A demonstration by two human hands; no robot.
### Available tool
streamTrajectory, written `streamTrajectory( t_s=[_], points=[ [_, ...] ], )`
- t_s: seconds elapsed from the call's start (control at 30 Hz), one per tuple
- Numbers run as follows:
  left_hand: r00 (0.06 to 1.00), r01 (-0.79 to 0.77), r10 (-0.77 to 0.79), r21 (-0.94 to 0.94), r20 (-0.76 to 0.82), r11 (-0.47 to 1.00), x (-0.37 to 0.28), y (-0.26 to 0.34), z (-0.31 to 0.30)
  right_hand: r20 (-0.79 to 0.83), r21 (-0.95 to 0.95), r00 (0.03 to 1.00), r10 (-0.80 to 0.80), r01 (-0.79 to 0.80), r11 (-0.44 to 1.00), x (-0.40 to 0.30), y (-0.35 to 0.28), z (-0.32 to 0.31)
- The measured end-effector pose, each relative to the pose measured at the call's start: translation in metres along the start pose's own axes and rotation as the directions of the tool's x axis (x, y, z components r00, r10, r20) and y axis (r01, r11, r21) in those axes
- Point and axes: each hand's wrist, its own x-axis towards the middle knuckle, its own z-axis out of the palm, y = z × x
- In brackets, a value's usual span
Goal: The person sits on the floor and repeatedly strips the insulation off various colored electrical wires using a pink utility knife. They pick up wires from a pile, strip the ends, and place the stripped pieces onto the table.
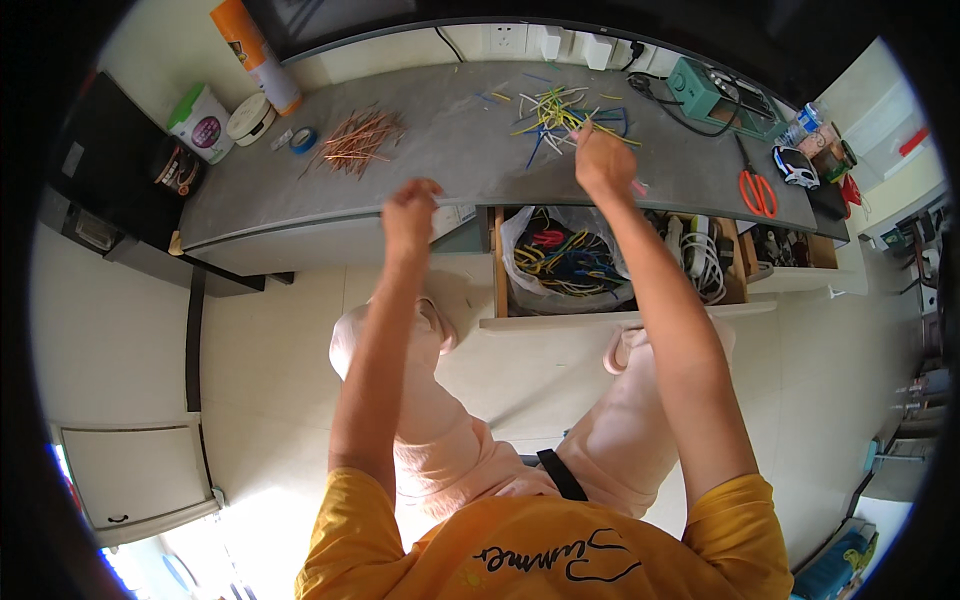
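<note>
My left hand hovers blurred at the desk's front edge, its fingers curled; whether it holds something thin cannot be made out. Over the right part of the desk my right hand is closed around a pink object, mostly hidden, with pink showing on both sides of the fist. Just beyond that hand lies a loose pile of yellow, green, blue and white wire insulation pieces. A heap of bare copper wire lengths rests on the desk, beyond and left of my left hand.
Below the grey desk top, an open drawer holds a plastic bag of coloured wires and a white cable. Orange-handled scissors, a toy car and a green metal device are at right. Blue tape lies left.
</note>
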Motion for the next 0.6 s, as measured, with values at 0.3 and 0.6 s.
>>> streamTrajectory(
  t_s=[0.3, 0.6],
  points=[
    [0.827, 0.051, 0.489, 0.902, -0.278, 0.428, 0.113, 0.025, -0.055, 0.183, -0.096, 0.979, -0.089, 0.108, 0.989, 0.052, 0.035, -0.023],
    [0.852, -0.515, 0.325, 0.539, 0.411, 0.667, 0.053, 0.022, 0.132, 0.083, 0.162, 0.986, -0.142, 0.128, 0.978, 0.035, 0.048, -0.009]
  ],
)
